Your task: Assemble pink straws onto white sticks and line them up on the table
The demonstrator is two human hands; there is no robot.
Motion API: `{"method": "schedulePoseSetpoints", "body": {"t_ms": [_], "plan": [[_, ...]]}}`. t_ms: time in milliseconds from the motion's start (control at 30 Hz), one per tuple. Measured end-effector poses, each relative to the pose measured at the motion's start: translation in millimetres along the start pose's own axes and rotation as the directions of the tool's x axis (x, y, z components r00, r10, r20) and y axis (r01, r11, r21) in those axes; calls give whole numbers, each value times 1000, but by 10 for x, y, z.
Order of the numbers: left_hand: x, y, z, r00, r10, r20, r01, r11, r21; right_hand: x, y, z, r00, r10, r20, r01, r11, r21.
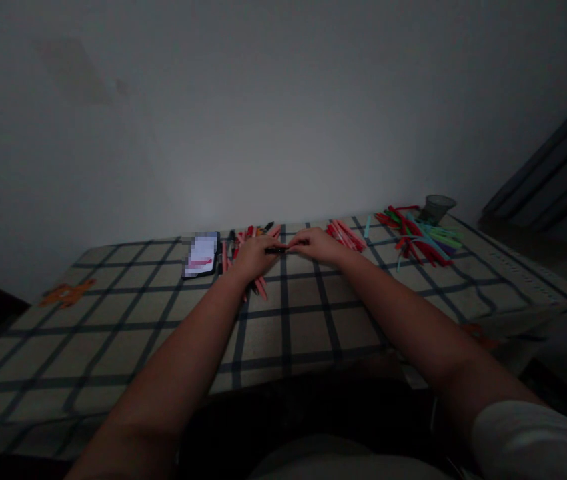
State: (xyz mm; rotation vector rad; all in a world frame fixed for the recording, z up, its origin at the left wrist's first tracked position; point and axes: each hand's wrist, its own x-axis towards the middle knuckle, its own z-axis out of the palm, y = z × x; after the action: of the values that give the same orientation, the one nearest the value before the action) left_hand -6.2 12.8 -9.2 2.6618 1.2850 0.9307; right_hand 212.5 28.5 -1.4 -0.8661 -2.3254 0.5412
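Dark rod spans the gap between the left hand and right hand, over the bench. Each hand's fingers look pinched closed on an end, probably so both steady it; finer contact is too dim to tell. Pink sticks lie beside the left hand, red strips near the right, presumably for easy reach.
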Motion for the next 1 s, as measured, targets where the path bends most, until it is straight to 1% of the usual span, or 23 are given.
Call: {"method": "schedulePoseSetpoints", "body": {"t_ms": [300, 400, 433, 500, 600, 700, 800, 867, 933, 1000], "plan": [[-4, 68, -30, 1000, -4, 19, 4, 1000, 12, -16, -34, 16, 997, 66, 37, -70, 993, 99], [-10, 143, -62, 999, -41, 15, 40, 999, 14, -11, -37, 20, 996, 75, 44, -80, 988, 130], [-12, 170, -72, 997, -71, 1, 71, 997, 20, -9, -38, 22, 997, 71, 41, -76, 989, 128], [-18, 208, -86, 995, -100, 10, 100, 995, 5, -6, -39, 25, 998, 63, 30, -66, 991, 113], [-21, 202, -83, 994, -105, 18, 105, 994, -26, -7, -36, 29, 998, 60, 22, -62, 990, 124], [-14, 151, -75, 997, -80, 10, 80, 994, -75, -10, -12, 31, 997, 80, -1, -79, 982, 169], [-4, 139, -89, 998, -53, -30, 48, 989, -143, -9, 28, 33, 992, 119, -36, -109, 973, 203], [1, 162, -102, 995, -59, -75, 42, 978, -205, -5, 52, 38, 990, 132, -44, -119, 969, 217], [4, 188, -104, 984, -106, -143, 63, 958, -278, 1, 64, 45, 990, 135, -49, -120, 965, 234], [7, 193, -90, 957, -188, -223, 102, 932, -349, 6, 60, 51, 988, 142, -57, -122, 956, 265]]}}
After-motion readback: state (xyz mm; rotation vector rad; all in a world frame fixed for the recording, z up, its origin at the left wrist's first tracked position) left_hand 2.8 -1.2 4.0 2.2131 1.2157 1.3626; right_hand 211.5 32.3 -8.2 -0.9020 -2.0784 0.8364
